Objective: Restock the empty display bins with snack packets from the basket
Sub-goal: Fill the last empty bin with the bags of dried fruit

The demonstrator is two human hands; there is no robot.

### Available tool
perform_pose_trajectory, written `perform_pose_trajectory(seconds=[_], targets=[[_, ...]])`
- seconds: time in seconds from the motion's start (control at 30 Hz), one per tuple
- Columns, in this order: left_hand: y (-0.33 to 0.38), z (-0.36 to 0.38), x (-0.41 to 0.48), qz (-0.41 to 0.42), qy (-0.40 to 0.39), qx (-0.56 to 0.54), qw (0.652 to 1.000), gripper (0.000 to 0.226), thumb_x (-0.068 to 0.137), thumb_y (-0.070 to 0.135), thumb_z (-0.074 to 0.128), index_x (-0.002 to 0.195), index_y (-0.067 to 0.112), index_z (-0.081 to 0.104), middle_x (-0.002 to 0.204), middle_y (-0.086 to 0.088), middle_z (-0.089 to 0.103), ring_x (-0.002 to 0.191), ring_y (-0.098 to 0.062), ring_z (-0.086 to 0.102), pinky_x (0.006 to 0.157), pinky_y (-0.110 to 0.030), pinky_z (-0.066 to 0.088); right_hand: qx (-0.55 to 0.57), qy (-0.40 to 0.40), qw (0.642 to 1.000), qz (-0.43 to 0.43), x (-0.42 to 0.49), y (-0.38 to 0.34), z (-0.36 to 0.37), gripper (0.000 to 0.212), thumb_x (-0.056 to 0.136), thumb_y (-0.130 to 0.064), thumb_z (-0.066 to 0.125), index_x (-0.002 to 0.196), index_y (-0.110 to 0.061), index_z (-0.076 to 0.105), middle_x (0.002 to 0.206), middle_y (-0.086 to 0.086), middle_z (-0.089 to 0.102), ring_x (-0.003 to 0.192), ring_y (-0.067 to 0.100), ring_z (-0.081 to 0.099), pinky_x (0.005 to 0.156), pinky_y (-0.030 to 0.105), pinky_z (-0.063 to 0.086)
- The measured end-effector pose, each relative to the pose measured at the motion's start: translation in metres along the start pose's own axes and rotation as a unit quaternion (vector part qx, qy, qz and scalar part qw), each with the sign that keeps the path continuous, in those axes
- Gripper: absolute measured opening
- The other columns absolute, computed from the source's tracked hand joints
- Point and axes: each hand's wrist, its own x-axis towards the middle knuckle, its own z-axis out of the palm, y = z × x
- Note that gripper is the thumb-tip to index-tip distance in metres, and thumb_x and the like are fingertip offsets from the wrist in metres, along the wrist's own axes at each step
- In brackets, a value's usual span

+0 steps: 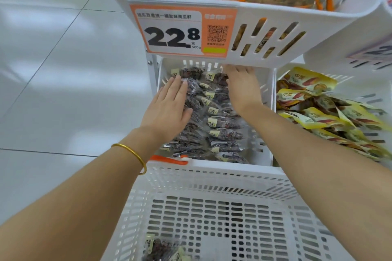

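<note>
A white lower display bin [267, 99] holds rows of clear snack packets [220, 122] with dark contents and small cream labels. My left hand [169, 106], fingers straight, presses flat on the left rows of packets. My right hand [242, 89] reaches deep into the back of the bin, its fingertips hidden under the upper bin. The white perforated basket [212, 180] stands in front of the bin; one or two dark snack packets [161, 250] lie at its bottom left.
An upper white bin [318, 34] with orange-edged packets and a 22.8 price tag [182, 32] overhangs the lower bin. To the right, a neighbouring bin holds yellow packets [318, 110]. White tiled floor [53, 70] lies to the left.
</note>
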Motion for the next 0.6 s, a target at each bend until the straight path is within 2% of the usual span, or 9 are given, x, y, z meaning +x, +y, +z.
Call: perform_pose_trajectory(seconds=[0.07, 0.13, 0.23, 0.4, 0.5, 0.6], targets=[[-0.001, 0.002, -0.007, 0.007, 0.007, 0.005, 1.000, 0.063, 0.099, 0.037, 0.032, 0.150, 0.009, 0.008, 0.158, -0.009, 0.002, 0.146, -0.021, -0.002, 0.119, -0.033, 0.000, 0.090, -0.029, 0.995, 0.034, -0.004, 0.004, -0.002, 0.057, 0.085, 0.016, 0.042, 0.136, -0.008, 0.040, 0.134, 0.017, 0.045, 0.117, 0.035, 0.045, 0.094, 0.043, 0.042], [-0.003, 0.004, -0.015, 0.016, 0.026, 0.024, 0.999, 0.061, 0.099, 0.037, 0.032, 0.149, 0.007, 0.015, 0.158, -0.011, 0.009, 0.146, -0.023, 0.003, 0.119, -0.035, 0.002, 0.151, -0.003, 0.986, 0.071, -0.017, 0.006, -0.005, 0.055, 0.086, 0.014, 0.038, 0.137, -0.008, 0.038, 0.138, 0.017, 0.037, 0.115, 0.033, 0.044, 0.090, 0.042, 0.042], [-0.005, 0.006, -0.025, 0.010, 0.039, 0.054, 0.998, 0.062, 0.096, 0.041, 0.022, 0.147, 0.007, 0.024, 0.156, -0.012, 0.018, 0.145, -0.025, 0.011, 0.117, -0.039, 0.005, 0.140, 0.015, 0.985, 0.102, -0.036, 0.008, -0.004, 0.048, 0.091, 0.006, 0.038, 0.137, -0.005, 0.039, 0.145, 0.015, 0.032, 0.127, 0.032, 0.036, 0.097, 0.037, 0.036], [-0.008, 0.007, -0.029, -0.008, 0.026, 0.026, 0.999, 0.060, 0.099, 0.037, 0.033, 0.149, 0.009, 0.016, 0.157, -0.011, 0.012, 0.146, -0.023, 0.003, 0.119, -0.038, 0.005, 0.292, -0.043, 0.942, 0.159, -0.036, -0.002, -0.005, 0.057, 0.093, 0.006, 0.035, 0.147, -0.010, 0.022, 0.151, 0.009, 0.029, 0.126, 0.021, 0.040, 0.109, 0.036, 0.033], [-0.007, 0.006, -0.030, -0.013, 0.012, 0.010, 1.000, 0.061, 0.099, 0.037, 0.032, 0.150, 0.009, 0.014, 0.158, -0.010, 0.009, 0.146, -0.022, 0.001, 0.119, -0.038, 0.007, 0.291, -0.092, 0.940, 0.151, -0.034, 0.006, -0.010, 0.058, 0.095, 0.004, 0.035, 0.149, -0.012, 0.020, 0.154, 0.006, 0.024, 0.140, 0.020, 0.025, 0.112, 0.027, 0.022], [-0.006, 0.006, -0.032, -0.020, -0.004, 0.007, 1.000, 0.061, 0.098, 0.038, 0.032, 0.150, 0.009, 0.013, 0.158, -0.009, 0.007, 0.146, -0.021, 0.000, 0.119, -0.036, 0.006, 0.284, -0.142, 0.937, 0.144, -0.031, 0.012, -0.016, 0.063, 0.093, 0.003, 0.036, 0.150, -0.016, 0.016, 0.155, 0.005, 0.023, 0.139, 0.024, 0.030, 0.109, 0.033, 0.029]])
